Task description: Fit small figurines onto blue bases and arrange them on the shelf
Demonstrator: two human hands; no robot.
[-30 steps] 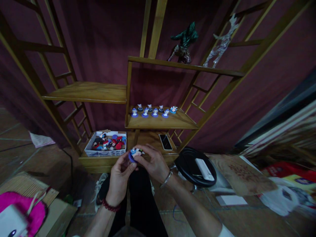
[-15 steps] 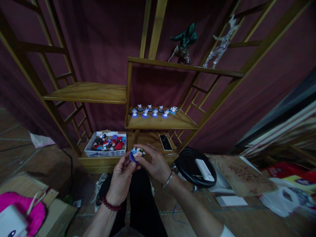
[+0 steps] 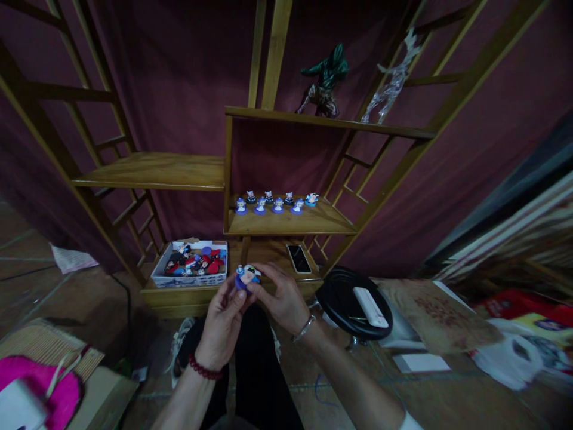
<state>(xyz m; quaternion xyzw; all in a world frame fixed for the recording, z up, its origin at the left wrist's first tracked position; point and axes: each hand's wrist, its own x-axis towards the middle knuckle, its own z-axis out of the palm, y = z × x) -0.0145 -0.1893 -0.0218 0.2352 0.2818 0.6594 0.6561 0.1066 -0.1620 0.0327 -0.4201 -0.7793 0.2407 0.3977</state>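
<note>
In front of the shelf, both my hands meet around a small toy figurine (image 3: 248, 275) with a pink, white and blue body and a purple base. My left hand (image 3: 221, 328) is closed on its purple base side. Thumb and fingers of my right hand (image 3: 283, 301) pinch the figurine's body from the right. Beyond my hands, several similar small figurines (image 3: 278, 205) stand in two rows on the middle wooden shelf (image 3: 286, 224). To the left, a shallow cardboard box (image 3: 188, 280) holds a jumble of red, blue, black and white figurines.
A phone (image 3: 299, 259) lies on the lowest shelf, right of my hands. Above stand a green figure (image 3: 329, 77) and a clear figure (image 3: 391, 86). A black round stool (image 3: 338, 307) with a white box on it is at right. Plastic bags (image 3: 510, 358) lie farther right.
The figurine has turned slightly in my fingers, and its body shows more clearly. Both hands keep their hold, and the view has shifted a little.
</note>
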